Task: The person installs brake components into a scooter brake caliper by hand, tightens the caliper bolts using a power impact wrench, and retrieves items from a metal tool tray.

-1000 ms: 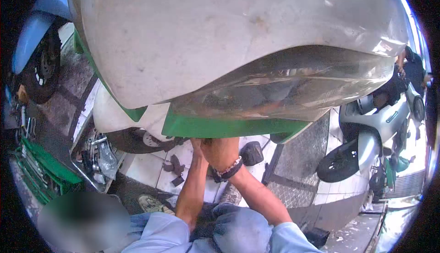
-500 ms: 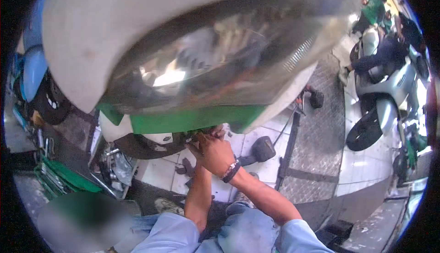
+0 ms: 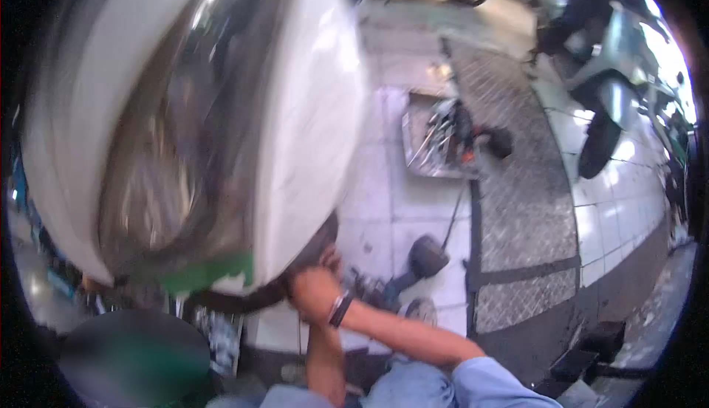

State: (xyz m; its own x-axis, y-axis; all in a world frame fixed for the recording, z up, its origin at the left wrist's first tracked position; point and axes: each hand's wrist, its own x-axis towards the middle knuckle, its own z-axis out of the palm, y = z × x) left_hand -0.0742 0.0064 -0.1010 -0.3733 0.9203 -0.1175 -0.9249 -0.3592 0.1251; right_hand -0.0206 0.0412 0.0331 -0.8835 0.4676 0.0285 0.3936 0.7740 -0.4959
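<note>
A white scooter front with a green stripe and a large headlight fills the left of the view. Its dark front tyre shows below the bodywork. My right hand, with a dark band at the wrist, is beside the tyre at the lower edge of the white panel. Its fingers are curled in, but what they grip is hidden. My left forearm rises beneath it. Most of my left hand is concealed behind the right one, so its fingers cannot be made out.
A metal tray of tools stands on the white tiles. A black block-like object with a thin rod lies nearer. A metal-plated strip runs along the floor. Another scooter is at the right.
The view has swung to the right, bringing the tool tray into sight. The scooter front now appears further left and tilted. Both hands remain together low by the front wheel.
</note>
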